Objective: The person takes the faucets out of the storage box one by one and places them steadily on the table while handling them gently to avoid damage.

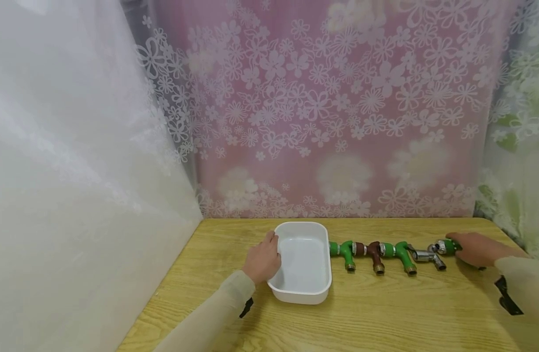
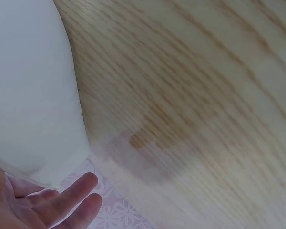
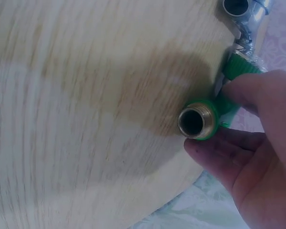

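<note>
A white rectangular tub [image 1: 298, 297] stands on the table, and my left hand [image 1: 263, 259] holds its left rim. In the left wrist view, two fingers [image 2: 78, 202] of that hand extend past the tub's white wall [image 2: 33, 86]. My right hand [image 1: 478, 247] grips a green tap [image 1: 447, 246] at the right end of a row. The right wrist view shows the green tap [image 3: 209, 112] between thumb and fingers, its brass-coloured threaded mouth facing the camera. Left of it in the row lie a chrome tap [image 1: 425, 255], a green tap [image 1: 401, 250], a brown tap [image 1: 375, 254] and another green tap [image 1: 346, 250].
The row of taps runs from the tub's right side across the wooden table [image 1: 375, 313]. A pink flowered curtain [image 1: 331, 122] hangs behind the table. White sheeting [image 1: 76, 195] hangs at the left and a green-patterned curtain [image 1: 525, 146] at the right.
</note>
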